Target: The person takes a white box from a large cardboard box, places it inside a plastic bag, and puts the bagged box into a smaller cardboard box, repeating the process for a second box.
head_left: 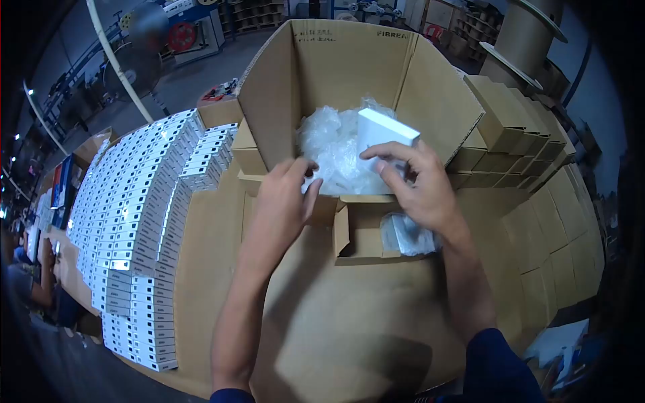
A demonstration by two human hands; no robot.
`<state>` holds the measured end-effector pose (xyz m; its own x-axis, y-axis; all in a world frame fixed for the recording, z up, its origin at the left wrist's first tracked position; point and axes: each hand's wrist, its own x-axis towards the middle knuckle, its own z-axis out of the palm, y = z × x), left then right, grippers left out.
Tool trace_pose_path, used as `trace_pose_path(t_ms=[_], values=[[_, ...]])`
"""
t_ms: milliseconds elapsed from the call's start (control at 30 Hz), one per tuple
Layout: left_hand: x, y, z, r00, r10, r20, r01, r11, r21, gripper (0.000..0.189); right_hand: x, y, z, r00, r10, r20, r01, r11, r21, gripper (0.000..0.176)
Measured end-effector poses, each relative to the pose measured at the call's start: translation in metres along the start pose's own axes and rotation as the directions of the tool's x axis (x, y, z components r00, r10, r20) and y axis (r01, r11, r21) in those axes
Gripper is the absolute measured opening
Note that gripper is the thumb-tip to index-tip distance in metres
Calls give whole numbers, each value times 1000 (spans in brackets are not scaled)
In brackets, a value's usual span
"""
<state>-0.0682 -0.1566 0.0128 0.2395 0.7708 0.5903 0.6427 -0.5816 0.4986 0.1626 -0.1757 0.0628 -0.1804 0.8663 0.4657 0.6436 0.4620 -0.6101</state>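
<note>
My right hand (420, 178) is closed on a flat white box (376, 129), which is tilted above the clear plastic bags (329, 141) in the large carton. My left hand (285, 195) is at the carton's front left, with thumb and fingers apart and nothing visible between them. Below the hands is a small open cardboard box (341, 232). At its right end lies a pale item in clear plastic (406, 235), partly under my right wrist.
The large open carton (356, 67) stands across the table (322, 322). Stacked white boxes (134, 201) fill the left side. Brown cartons (507, 127) are piled at the right, with flat cardboard (557, 242) nearer me. Another person's arm (47, 269) shows at far left.
</note>
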Motion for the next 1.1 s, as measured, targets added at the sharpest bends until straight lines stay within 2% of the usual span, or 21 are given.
trace_pose_path(t_ms=[67,167,200,267,333,367,400,500,533,633,667,767,800,900,933,1033,1067,1100], values=[[31,-25,35,970,-159,181,106,956,274,29,10,9,-9,999,-27,-38,26,999,-26,19],[60,-36,58,795,-427,431,201,856,477,37,20,31,-10,996,-67,-56,66,998,-10,20],[62,-41,61,784,-447,431,248,861,444,36,22,37,-8,998,-49,-44,49,999,8,20],[60,-50,63,856,-390,338,272,898,347,32,23,52,-4,999,-37,-27,39,998,48,22],[58,-42,52,916,-350,194,297,919,258,28,24,66,3,992,-79,-95,88,992,93,22],[58,-33,45,916,-383,121,352,911,216,27,25,70,3,986,-102,-128,116,987,110,22],[57,-28,39,930,-362,72,352,928,122,24,26,72,2,995,-63,-82,73,990,119,28],[52,-16,27,933,-359,-23,350,921,-172,15,35,74,4,991,-111,-69,123,972,200,39],[51,-10,24,930,-364,-39,341,901,-268,12,41,80,12,987,-128,-95,146,966,214,54],[47,29,26,945,-319,-67,244,830,-502,11,45,79,20,996,-18,-93,39,973,229,59],[46,40,30,944,-321,-81,222,795,-565,13,48,85,23,999,-17,-32,28,933,360,51],[40,52,49,920,-309,-242,104,787,-609,16,38,84,13,991,91,95,-126,857,499,40],[38,55,53,914,-331,-234,116,766,-632,20,31,82,13,999,19,-30,-1,856,516,27],[39,64,63,891,-383,-244,183,795,-578,24,30,78,4,984,115,-133,-32,859,510,26],[43,63,64,888,-375,-265,215,849,-483,26,37,79,1,973,62,-223,27,927,374,27],[68,30,79,872,-393,-293,315,907,-280,23,58,95,14,926,26,-378,62,974,220,25],[72,14,84,901,-301,-312,277,953,-120,23,60,96,17,891,39,-452,63,976,209,23],[80,13,83,926,-203,-318,230,972,46,23,63,97,16,890,41,-453,73,970,232,23]])
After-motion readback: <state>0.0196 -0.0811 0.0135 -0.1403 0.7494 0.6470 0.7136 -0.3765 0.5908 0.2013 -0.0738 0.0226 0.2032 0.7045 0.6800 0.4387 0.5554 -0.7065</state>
